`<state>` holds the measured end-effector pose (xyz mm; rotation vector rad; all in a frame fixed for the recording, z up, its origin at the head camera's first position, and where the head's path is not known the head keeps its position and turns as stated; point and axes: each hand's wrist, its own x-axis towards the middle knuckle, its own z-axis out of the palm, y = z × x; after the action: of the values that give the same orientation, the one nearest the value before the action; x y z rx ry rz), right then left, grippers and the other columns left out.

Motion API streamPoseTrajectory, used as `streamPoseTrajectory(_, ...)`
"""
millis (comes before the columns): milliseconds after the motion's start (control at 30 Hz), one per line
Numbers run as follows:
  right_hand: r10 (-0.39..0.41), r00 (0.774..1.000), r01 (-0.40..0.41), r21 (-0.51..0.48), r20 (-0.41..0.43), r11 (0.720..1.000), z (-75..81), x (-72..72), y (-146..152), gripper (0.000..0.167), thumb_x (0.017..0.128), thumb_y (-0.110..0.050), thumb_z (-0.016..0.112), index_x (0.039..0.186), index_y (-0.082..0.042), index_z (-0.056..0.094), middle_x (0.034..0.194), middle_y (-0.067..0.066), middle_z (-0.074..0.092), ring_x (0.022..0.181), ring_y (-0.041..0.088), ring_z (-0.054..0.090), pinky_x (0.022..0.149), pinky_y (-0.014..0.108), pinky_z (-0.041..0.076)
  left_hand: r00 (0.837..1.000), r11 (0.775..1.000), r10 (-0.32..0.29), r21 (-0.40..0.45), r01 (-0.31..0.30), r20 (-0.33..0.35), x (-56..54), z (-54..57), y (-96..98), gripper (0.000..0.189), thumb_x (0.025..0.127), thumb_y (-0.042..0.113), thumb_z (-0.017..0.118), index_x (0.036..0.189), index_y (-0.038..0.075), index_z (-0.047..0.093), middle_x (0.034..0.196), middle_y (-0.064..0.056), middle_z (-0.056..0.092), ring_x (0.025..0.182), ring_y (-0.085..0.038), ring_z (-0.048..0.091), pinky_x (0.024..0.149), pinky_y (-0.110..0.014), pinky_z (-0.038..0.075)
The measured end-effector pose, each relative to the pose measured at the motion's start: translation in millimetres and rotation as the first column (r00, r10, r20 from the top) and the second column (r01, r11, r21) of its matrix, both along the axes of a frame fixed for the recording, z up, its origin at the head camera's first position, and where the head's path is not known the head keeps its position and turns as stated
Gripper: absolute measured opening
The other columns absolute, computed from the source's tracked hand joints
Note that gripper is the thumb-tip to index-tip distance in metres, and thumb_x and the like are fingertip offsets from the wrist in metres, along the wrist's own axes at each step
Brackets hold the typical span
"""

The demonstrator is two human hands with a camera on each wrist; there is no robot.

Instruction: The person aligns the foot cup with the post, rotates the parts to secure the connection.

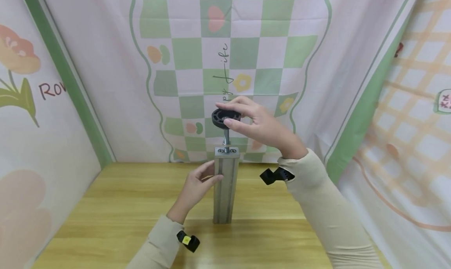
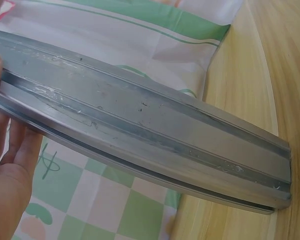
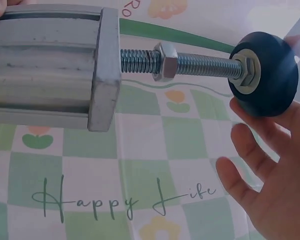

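Sleeves: nearest the head camera we see two beige, soft-looking sleeves, each with a small black clip at the wrist.
Left hand: our left hand (image 1: 197, 186) curls its fingers and thumb round the upper part of the aluminium post (image 1: 225, 185), gripping it from the left side.
Aluminium post: a straight, square-sectioned bar of dull grey metal with long grooves down its faces, scuffed and smeared in the left wrist view; it stands upright on the counter (image 1: 116, 206), capped by a flat metal end plate (image 3: 106, 70).
Threaded rod: a bright steel screw (image 3: 200, 64) rises from the end plate, with a hex nut (image 3: 165, 61) part-way along it.
Black foot: a round, matt black disc (image 1: 225, 117) sits at the rod's top, ribbed inside, likely plastic or rubber.
Right hand: our right hand (image 1: 258, 122) pinches the disc's rim between fingers and thumb.
Counter: pale wood with a fine straight grain.
Backdrop: checked green-and-white cloth with flowers and script lettering.
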<state>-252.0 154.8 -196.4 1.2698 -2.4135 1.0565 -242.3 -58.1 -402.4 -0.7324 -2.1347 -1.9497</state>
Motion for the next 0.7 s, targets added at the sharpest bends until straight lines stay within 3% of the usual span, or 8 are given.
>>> streamPoseTrajectory(167, -0.086, 0.996, 0.086, -0.012, -0.025, 0.996, -1.2, 0.7, -3.7, 0.048, 0.097, -0.042, 0.063, 0.14, -0.021, 0.059, 0.125, -0.003, 0.055, 0.102, 0.016, 0.053, 0.083, 0.04, 0.045, 1.0, 1.0, 0.001, -0.001, -0.001, 0.005, -0.6, -1.5, -0.2, 0.046, 0.093, 0.019, 0.074, 0.137, 0.01, 0.061, 0.109, -0.006, 0.07, 0.105, -0.021, 0.066, 0.094, -0.031, 0.054)
streamPoseTrajectory(300, -0.174, 0.985, 0.174, -0.025, 0.009, 0.984, -2.7, 1.9, -8.8, 0.053, 0.092, -0.049, 0.069, 0.13, -0.014, 0.058, 0.117, -0.002, 0.06, 0.097, 0.015, 0.057, 0.081, 0.038, 0.048, 1.0, 1.0, 0.002, -0.001, -0.002, 0.001, -0.7, -2.6, -0.4, 0.046, 0.094, 0.019, 0.073, 0.137, 0.01, 0.061, 0.11, -0.006, 0.07, 0.105, -0.021, 0.066, 0.094, -0.032, 0.053)
streamPoseTrajectory(433, -0.244, 0.968, 0.247, -0.042, 0.063, 0.968, -5.0, 3.3, -14.3, 0.06, 0.088, -0.055, 0.071, 0.124, -0.011, 0.051, 0.106, 0.003, 0.062, 0.086, 0.019, 0.06, 0.072, 0.037, 0.052, 1.0, 1.0, -0.005, 0.001, 0.005, -0.01, -2.1, -3.1, -0.4, 0.046, 0.094, 0.018, 0.073, 0.137, 0.011, 0.061, 0.11, -0.006, 0.07, 0.105, -0.021, 0.066, 0.095, -0.032, 0.053)
streamPoseTrajectory(600, -0.264, 0.959, 0.273, -0.08, 0.101, 0.959, -8.7, 5.7, -20.0, 0.061, 0.087, -0.055, 0.072, 0.119, -0.011, 0.046, 0.098, 0.008, 0.064, 0.075, 0.023, 0.061, 0.063, 0.038, 0.053, 1.0, 1.0, -0.007, 0.001, 0.007, -0.007, -3.1, -2.9, -1.0, 0.045, 0.093, 0.016, 0.073, 0.136, 0.01, 0.061, 0.11, -0.007, 0.07, 0.105, -0.022, 0.066, 0.095, -0.032, 0.053)
streamPoseTrajectory(700, -0.249, 0.963, 0.26, -0.108, 0.104, 0.96, -12.0, 7.5, -22.6, 0.061, 0.088, -0.054, 0.071, 0.123, -0.012, 0.045, 0.099, 0.007, 0.064, 0.073, 0.022, 0.062, 0.062, 0.038, 0.053, 1.0, 1.0, -0.012, 0.009, 0.012, 0.003, -2.7, -2.8, -1.4, 0.045, 0.093, 0.015, 0.073, 0.136, 0.009, 0.061, 0.11, -0.008, 0.07, 0.105, -0.022, 0.066, 0.095, -0.031, 0.053)
